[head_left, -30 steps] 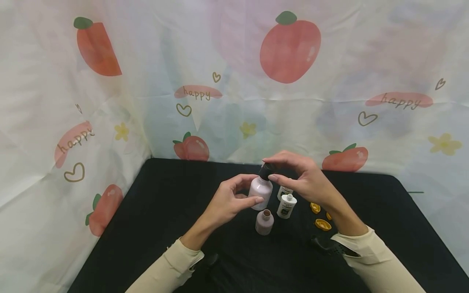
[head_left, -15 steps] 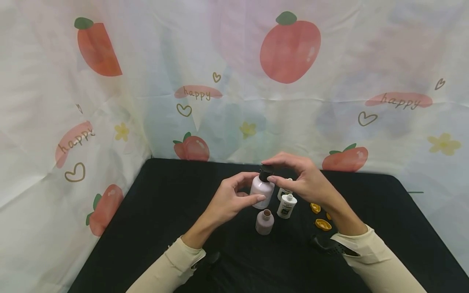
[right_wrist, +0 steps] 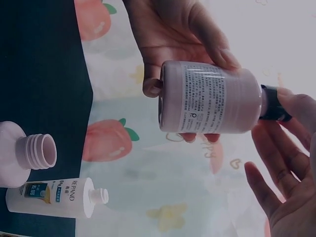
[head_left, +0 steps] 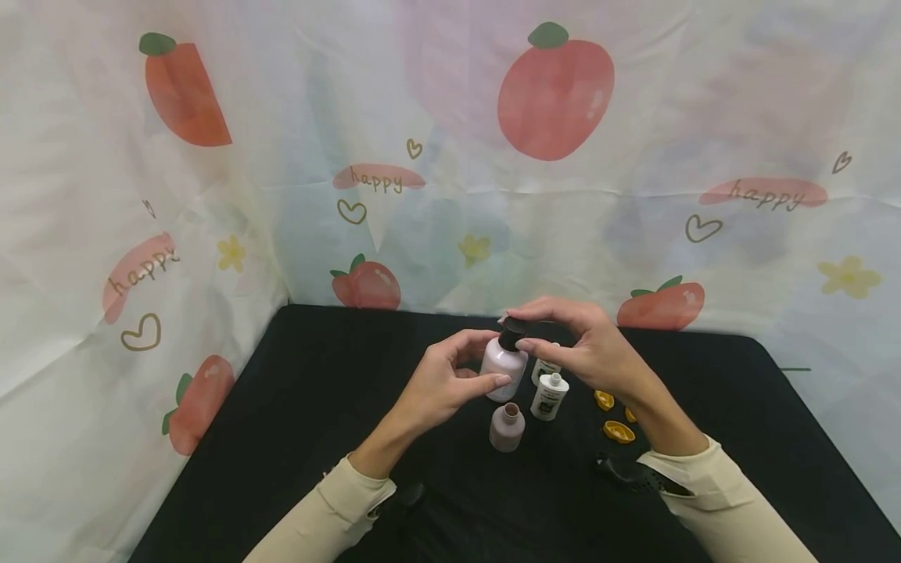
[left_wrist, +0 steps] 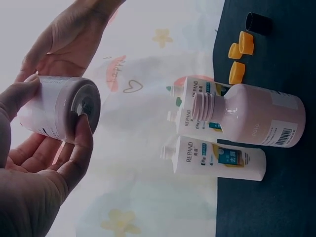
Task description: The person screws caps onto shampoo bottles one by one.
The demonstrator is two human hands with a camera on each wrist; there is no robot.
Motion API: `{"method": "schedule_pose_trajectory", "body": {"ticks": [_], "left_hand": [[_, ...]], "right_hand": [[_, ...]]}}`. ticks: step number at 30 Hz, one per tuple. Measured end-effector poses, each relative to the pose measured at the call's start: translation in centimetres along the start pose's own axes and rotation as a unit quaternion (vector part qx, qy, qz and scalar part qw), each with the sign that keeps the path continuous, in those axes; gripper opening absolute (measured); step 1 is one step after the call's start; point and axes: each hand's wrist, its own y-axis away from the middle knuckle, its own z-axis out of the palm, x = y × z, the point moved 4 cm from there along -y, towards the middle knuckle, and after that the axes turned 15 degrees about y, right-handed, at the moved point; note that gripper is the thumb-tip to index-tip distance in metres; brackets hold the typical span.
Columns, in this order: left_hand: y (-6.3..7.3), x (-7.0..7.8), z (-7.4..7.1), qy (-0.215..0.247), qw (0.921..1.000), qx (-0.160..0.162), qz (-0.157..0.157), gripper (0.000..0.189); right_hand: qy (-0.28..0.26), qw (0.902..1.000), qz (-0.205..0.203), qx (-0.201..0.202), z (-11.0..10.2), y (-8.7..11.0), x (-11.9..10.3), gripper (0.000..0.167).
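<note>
A pale pink bottle (head_left: pixel 503 371) with a printed label is held up off the table, its base showing in the left wrist view. My left hand (head_left: pixel 450 383) grips its body between thumb and fingers. On its neck sits a black cap (head_left: pixel 512 335), which my right hand (head_left: pixel 591 348) pinches with thumb and fingertips. Just below stands a second pink bottle (head_left: pixel 507 428), uncapped, its threaded neck bare. White REPAND bottles (head_left: pixel 549 397) without caps stand beside it, partly overlapping in the left wrist view.
Three yellow caps (head_left: pixel 619 432) lie on the black table (head_left: pixel 338 375) to the right, under my right forearm. Another black cap (left_wrist: pixel 258 23) lies near them in the left wrist view. A fruit-printed cloth (head_left: pixel 422 94) hangs behind the table's far edge.
The held bottle has shifted slightly right and stands a little more upright than a second ago. Both hands keep their hold on it; the standing bottles have not moved.
</note>
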Motion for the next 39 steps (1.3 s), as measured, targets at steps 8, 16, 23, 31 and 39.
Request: {"method": "schedule_pose_trajectory", "body": {"ticks": [8,16,23,31,39], "left_hand": [[0.1,-0.2,-0.3,0.006,0.9999,0.009,-0.005,0.051],[0.2,-0.5,-0.2,0.005,1.0000,0.004,-0.002,0.052],[0.2,-0.7,0.3,0.012,0.9999,0.001,-0.001,0.051],[0.3,-0.8,0.0,0.013,0.9998,0.003,0.014,0.054],[0.4,-0.8,-0.5,0.000,0.9998,0.014,0.010,0.052]], "right_hand": [[0.020,0.9994,0.028,-0.005,0.1,0.1,0.1,0.049],[-0.007,0.9990,0.045,-0.003,0.9,0.0,0.2,0.047],[-0.015,0.9979,0.061,-0.018,1.9,-0.3,-0.2,0.045],[0.010,0.9983,0.056,-0.015,2.1,0.0,-0.1,0.053],[0.011,0.9979,0.061,-0.020,1.7,0.4,0.2,0.061]]}}
